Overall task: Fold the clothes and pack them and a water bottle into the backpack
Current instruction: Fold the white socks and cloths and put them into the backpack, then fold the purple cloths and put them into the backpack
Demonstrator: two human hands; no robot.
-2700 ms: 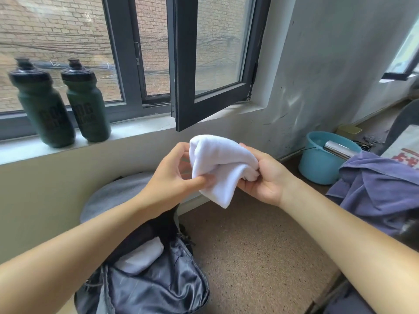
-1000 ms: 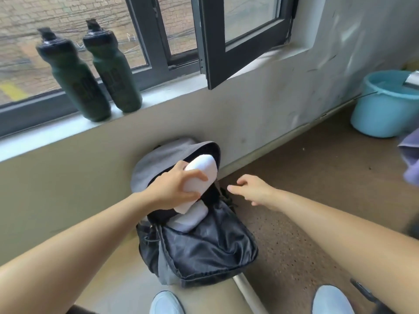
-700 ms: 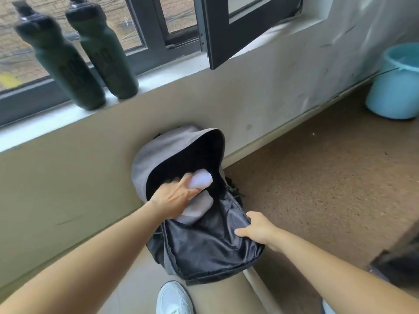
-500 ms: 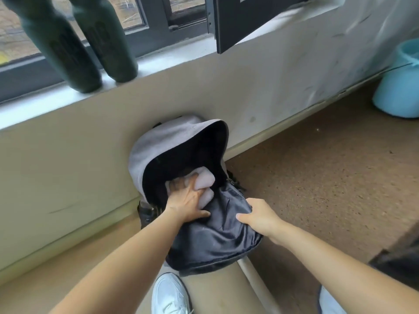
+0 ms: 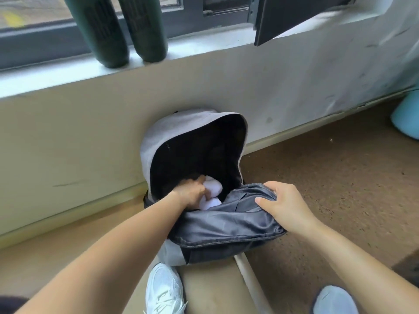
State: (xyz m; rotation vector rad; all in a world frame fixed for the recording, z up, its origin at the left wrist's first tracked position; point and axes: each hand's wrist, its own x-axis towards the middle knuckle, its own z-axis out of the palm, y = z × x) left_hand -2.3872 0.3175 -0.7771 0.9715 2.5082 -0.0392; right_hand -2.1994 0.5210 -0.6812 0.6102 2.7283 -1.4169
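Note:
A grey backpack [image 5: 179, 128] leans against the wall under the window, its dark front flap [image 5: 226, 227] folded down toward me. My left hand [image 5: 191, 192] reaches inside the opening and grips a rolled white garment [image 5: 214, 188], pushing it down onto another white roll [image 5: 210, 203] lying beneath. My right hand [image 5: 284, 203] grips the upper edge of the flap and holds it open. Two dark green water bottles [image 5: 104, 30] stand side by side on the windowsill, their tops cut off by the frame.
An open dark window sash [image 5: 294, 17] juts over the sill at the upper right. A light blue bucket [image 5: 407, 117] sits by the wall at the right edge. My white shoes [image 5: 164, 288] stand on the floor just in front of the backpack.
My left hand has carried the white roll from in front of me down into the backpack. My right hand let go of it and took hold of the flap edge. The view has tilted down.

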